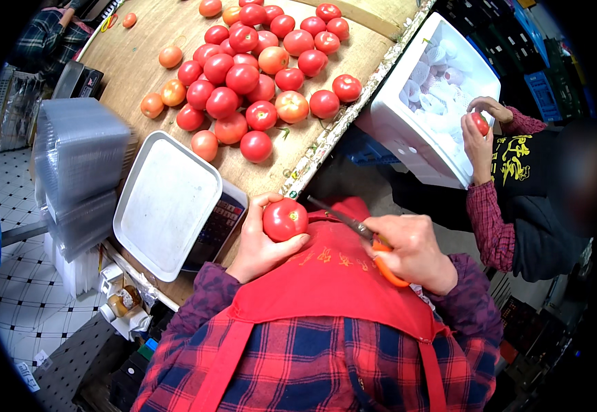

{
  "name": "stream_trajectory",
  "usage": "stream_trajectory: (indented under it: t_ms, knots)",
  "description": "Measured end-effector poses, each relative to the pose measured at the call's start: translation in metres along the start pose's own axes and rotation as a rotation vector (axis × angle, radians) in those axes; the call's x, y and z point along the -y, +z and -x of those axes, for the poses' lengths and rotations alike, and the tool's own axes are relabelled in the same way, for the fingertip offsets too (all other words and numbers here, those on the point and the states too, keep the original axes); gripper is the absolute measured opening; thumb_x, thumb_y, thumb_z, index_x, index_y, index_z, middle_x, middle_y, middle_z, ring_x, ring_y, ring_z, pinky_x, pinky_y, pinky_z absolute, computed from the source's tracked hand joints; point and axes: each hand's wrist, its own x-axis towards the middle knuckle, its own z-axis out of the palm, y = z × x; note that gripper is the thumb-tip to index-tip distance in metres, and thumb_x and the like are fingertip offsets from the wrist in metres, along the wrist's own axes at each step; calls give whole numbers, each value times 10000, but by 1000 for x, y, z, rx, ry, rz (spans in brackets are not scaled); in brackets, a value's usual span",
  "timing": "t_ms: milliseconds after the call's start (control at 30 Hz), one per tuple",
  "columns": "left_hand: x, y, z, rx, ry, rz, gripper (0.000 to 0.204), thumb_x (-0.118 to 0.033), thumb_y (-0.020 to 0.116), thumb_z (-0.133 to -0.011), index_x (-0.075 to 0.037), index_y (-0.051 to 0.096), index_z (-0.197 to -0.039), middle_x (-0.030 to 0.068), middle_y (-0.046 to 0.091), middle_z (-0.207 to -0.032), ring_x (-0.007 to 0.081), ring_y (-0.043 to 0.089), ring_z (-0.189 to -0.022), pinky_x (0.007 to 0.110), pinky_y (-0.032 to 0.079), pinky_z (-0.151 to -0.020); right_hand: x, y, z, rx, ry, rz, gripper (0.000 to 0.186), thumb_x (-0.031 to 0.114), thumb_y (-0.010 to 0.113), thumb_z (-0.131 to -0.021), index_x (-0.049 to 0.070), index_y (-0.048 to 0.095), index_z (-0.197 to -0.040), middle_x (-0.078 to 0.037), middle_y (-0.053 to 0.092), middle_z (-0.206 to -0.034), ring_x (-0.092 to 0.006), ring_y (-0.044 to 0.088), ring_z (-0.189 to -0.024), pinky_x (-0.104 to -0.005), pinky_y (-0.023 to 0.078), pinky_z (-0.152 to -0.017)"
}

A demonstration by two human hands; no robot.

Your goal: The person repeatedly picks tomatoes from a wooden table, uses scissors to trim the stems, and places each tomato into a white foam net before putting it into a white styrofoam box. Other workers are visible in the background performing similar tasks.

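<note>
A ripe red tomato (285, 220) rests in my left hand (260, 242), its stem end turned toward the right. My right hand (414, 250) grips a pair of scissors (389, 266) with orange handles; the dark blades point up and left, a short way from the tomato. Both hands are in front of my red apron (326, 278), close to the table's edge. Beyond them, a pile of loose tomatoes (242, 79), mostly red with some orange ones, covers the wooden table (144, 51).
Left of my hands, a pale tray (168, 206) lies on a scale (219, 223). Stacked clear plastic boxes (78, 151) stand farther left. On the right, a co-worker's hands (478, 137) hold a tomato over a white foam box (398, 117) with white netting inside.
</note>
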Motion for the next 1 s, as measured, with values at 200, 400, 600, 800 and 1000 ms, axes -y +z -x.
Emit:
stream_trajectory:
  t_ms: [200, 400, 600, 800, 1000]
  knots:
    - [5, -5, -2, 119, -7, 521, 688, -44, 781, -740, -101, 370, -1288, 111, 442, -1316, 198, 467, -1225, 344, 399, -1030, -5, -5, -4, -62, 42, -39, 213, 17, 741, -696, 0, 656, -891, -135, 655, -756, -267, 644, -626, -309, 500, -567]
    - [6, -9, -5, 142, -95, 825, 606, -46, 706, -790, -120, 370, -1289, 127, 452, -1323, 232, 485, -1216, 367, 410, -1029, -11, 2, -3, -35, 76, -77, 221, 27, 733, -723, -20, 650, -923, -151, 663, -789, -271, 658, -652, -302, 512, -589]
    - [6, -8, -11, 117, -195, 1001, 449, -139, 611, -855, -130, 382, -1241, 178, 483, -1273, 369, 594, -1068, 452, 511, -886, -15, 11, -2, 5, 127, -121, 220, 67, 727, -739, -3, 644, -929, -148, 655, -779, -293, 646, -655, -328, 502, -580]
    - [1, -11, -15, 117, -290, 1118, 420, -180, 600, -853, -146, 387, -1214, 196, 489, -1240, 419, 614, -1017, 458, 594, -716, -18, 17, 0, 11, 151, -150, 216, 125, 728, -759, 35, 633, -931, -140, 644, -755, -339, 637, -669, -384, 499, -573]
    - [6, -12, -16, 124, -285, 1260, 412, -174, 554, -885, -137, 379, -1256, 192, 496, -1249, 415, 598, -1054, 455, 593, -726, -40, 33, -3, 61, 263, -66, 263, 176, 715, -763, 53, 640, -983, -161, 656, -798, -353, 645, -721, -419, 507, -621]
